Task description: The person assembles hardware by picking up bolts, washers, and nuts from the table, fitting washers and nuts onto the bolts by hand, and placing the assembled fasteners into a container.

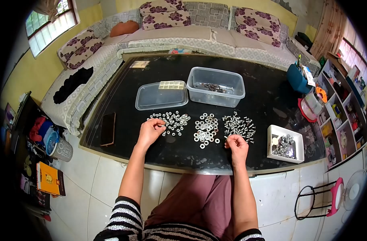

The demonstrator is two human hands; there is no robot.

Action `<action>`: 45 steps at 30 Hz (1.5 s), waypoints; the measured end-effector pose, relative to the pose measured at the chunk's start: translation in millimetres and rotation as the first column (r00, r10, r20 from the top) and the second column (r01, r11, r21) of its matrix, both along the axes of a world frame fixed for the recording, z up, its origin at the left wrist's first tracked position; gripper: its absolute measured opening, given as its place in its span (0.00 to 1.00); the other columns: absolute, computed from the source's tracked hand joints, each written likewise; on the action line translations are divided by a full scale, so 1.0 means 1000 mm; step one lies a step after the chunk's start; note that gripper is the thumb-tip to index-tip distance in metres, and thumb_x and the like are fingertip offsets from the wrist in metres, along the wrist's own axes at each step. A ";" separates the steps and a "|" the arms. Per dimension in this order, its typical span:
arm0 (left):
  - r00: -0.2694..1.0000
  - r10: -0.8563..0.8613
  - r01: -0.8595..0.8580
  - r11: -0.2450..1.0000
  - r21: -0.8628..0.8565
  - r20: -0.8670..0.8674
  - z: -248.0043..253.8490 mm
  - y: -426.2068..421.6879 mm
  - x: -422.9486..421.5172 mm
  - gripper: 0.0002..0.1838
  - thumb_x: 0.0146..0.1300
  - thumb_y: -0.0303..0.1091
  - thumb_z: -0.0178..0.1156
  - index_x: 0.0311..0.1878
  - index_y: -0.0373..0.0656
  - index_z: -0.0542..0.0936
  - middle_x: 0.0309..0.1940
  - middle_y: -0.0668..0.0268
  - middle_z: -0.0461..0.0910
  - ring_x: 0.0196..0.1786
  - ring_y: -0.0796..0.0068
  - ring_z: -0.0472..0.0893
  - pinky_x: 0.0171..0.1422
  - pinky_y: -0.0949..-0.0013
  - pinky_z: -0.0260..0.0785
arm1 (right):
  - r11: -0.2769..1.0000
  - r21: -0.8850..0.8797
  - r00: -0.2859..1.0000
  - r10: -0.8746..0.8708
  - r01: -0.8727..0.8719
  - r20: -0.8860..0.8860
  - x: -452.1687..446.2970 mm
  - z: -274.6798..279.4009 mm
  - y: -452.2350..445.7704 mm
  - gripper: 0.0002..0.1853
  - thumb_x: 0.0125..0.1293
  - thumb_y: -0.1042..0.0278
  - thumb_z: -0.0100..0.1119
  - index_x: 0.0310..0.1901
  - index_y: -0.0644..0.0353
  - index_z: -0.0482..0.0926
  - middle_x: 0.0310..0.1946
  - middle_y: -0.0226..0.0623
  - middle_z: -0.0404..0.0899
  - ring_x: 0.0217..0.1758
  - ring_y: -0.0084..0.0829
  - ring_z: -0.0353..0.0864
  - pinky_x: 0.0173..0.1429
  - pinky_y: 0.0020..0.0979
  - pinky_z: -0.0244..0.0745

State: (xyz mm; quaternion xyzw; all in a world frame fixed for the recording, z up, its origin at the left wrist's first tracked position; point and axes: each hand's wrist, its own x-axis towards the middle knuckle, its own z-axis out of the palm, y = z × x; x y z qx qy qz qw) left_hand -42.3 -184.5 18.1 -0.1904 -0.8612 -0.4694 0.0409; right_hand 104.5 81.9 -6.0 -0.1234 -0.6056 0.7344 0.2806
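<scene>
My left hand (152, 130) is at the left edge of a spread of small metal nuts (176, 121), its thumb and fingers pinched together. A small shiny nut seems to show at those fingertips. My right hand (237, 146) is closed in a pinch at the lower left edge of a heap of short bolts (240, 125); whatever its fingertips hold is hidden. Between the two hands lies a group of flat washers (206, 127). All three groups rest on the black tabletop (167, 150).
Behind the piles stand a clear plastic tub (217, 98) with small metal pieces inside and its lid (161, 100). A white box (286, 154) of metal parts sits at right. At left lies a phone (108, 128). A teal container (298, 78) stands near the right edge.
</scene>
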 end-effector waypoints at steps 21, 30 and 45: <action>0.791 -0.542 0.387 0.803 0.453 0.283 -0.004 0.107 0.046 0.14 0.51 0.26 0.60 0.42 0.35 0.75 0.32 0.68 0.77 0.33 0.85 0.74 0.38 0.82 0.67 | 1.000 -0.021 1.000 0.016 -0.016 0.003 -0.001 -0.002 0.000 0.03 0.54 0.77 0.56 0.31 0.65 0.75 0.22 0.27 0.74 0.22 0.14 0.70 0.28 0.16 0.67; 0.672 -0.667 0.490 0.726 0.481 0.322 -0.003 0.155 0.059 0.13 0.54 0.27 0.58 0.43 0.33 0.75 0.30 0.68 0.77 0.32 0.86 0.74 0.39 0.82 0.67 | 0.999 -0.016 0.999 0.052 -0.052 -0.006 0.001 0.002 0.001 0.03 0.55 0.76 0.56 0.30 0.65 0.75 0.21 0.27 0.73 0.22 0.14 0.69 0.27 0.15 0.65; 0.801 -0.538 0.412 0.814 0.409 0.264 -0.003 0.135 0.041 0.11 0.52 0.26 0.58 0.40 0.35 0.76 0.31 0.67 0.78 0.31 0.83 0.76 0.37 0.80 0.69 | 0.999 -0.044 0.999 0.017 -0.015 0.044 -0.003 -0.003 0.002 0.04 0.54 0.74 0.58 0.30 0.65 0.75 0.21 0.26 0.73 0.22 0.14 0.69 0.26 0.15 0.66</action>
